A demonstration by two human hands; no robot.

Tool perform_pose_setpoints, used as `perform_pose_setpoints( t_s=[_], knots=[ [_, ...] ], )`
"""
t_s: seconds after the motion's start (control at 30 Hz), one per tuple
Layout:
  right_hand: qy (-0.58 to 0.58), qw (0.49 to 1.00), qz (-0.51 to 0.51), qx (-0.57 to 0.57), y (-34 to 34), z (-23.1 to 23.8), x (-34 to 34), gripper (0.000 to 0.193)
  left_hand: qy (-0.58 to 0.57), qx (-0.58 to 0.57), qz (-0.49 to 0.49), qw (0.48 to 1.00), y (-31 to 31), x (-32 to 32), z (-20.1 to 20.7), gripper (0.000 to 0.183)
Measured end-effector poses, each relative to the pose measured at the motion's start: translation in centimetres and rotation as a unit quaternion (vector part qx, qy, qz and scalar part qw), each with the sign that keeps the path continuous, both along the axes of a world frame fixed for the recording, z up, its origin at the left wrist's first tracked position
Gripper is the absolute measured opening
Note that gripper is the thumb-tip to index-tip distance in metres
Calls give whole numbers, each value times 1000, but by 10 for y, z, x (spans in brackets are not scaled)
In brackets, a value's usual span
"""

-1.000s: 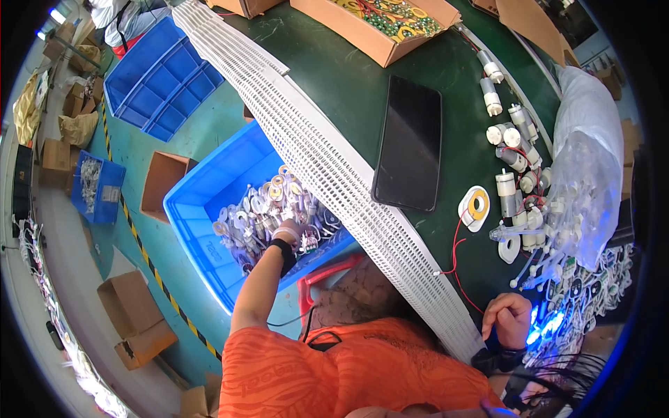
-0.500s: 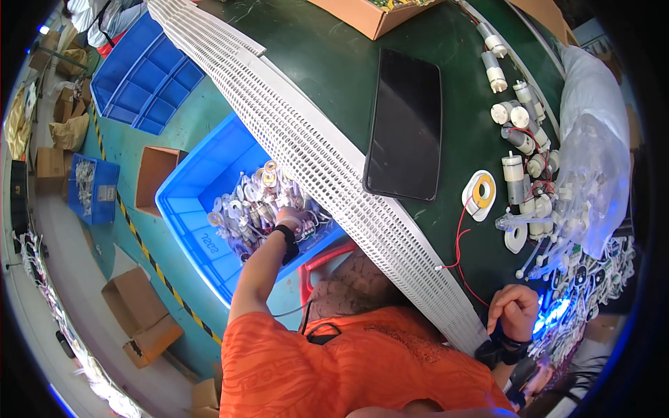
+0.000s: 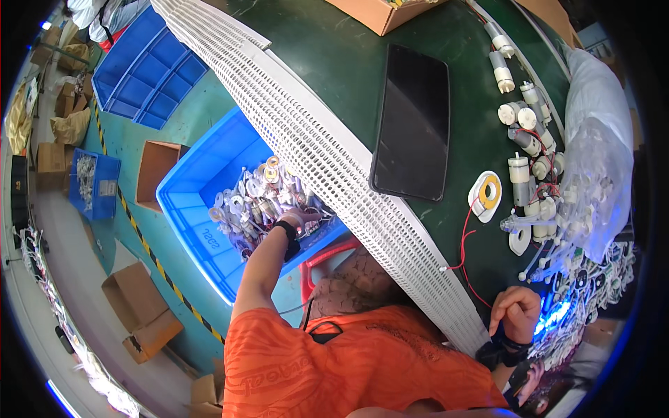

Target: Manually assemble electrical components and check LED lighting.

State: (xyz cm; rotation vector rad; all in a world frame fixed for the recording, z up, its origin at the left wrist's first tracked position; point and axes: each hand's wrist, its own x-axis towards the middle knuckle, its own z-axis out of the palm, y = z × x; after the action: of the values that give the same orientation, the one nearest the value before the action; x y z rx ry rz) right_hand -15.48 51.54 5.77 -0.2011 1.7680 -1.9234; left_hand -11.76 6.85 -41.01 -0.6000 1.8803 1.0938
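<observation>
Fingers of the left hand (image 3: 301, 217) reached into a heap of small parts (image 3: 254, 198); the tips were buried, so I could not tell whether they were spread or pinching a piece. Heap lay in the near part of a blue bin (image 3: 187, 209), left of the table: pale rings, whitish and clear pieces, thin leads, one yellow-centred ring toward the far side. Black band (image 3: 291, 244) circled the left wrist. Right hand (image 3: 516, 312) was at the table's near right, fingers curled in toward the palm, no held piece visible. Just right of it, a blue light (image 3: 554, 318) glowed among a tangle of white leads (image 3: 592, 285). On the green table (image 3: 334, 56), farther off from that hand, a red wire (image 3: 464, 244) ran near a white disc with a yellow ring (image 3: 490, 191). Small cylindrical motors (image 3: 520, 174) lay beyond, in a loose cluster beside a clear plastic bag (image 3: 603, 132). Dark flat panel (image 3: 411, 125) rested left of the motors, close to a white slotted strip (image 3: 306, 139) along the table's left edge. Cardboard box (image 3: 380, 17) sat at the far side. Floor to the left: striped tape (image 3: 162, 270), an open carton (image 3: 139, 306), a smaller blue bin (image 3: 106, 167).
</observation>
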Motion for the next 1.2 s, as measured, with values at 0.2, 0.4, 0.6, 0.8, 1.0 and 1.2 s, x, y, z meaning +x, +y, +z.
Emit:
perform_pose_setpoints(
  t_s=[0.2,0.4,0.6,0.8,1.0,1.2],
  knots=[
    [1,1000,-8,15,-3,-1,2,26,95,-33,14,995,3,8,-63,59],
    [7,1000,-13,7,2,-4,4,26,103,167,187,963,17,-10,-66,33],
    [2,1000,4,-6,-2,0,-2,27,-149,128,298,934,21,-31,56,24],
    [-4,1000,-2,-4,3,3,1,26,-104,141,386,906,41,-73,140,34],
    [-12,1000,-6,-7,0,-1,-1,25,-65,196,400,893,66,-108,147,34],
    [-9,1000,-7,-19,-1,-1,-1,26,-51,255,414,872,76,-101,144,34]
  ],
)
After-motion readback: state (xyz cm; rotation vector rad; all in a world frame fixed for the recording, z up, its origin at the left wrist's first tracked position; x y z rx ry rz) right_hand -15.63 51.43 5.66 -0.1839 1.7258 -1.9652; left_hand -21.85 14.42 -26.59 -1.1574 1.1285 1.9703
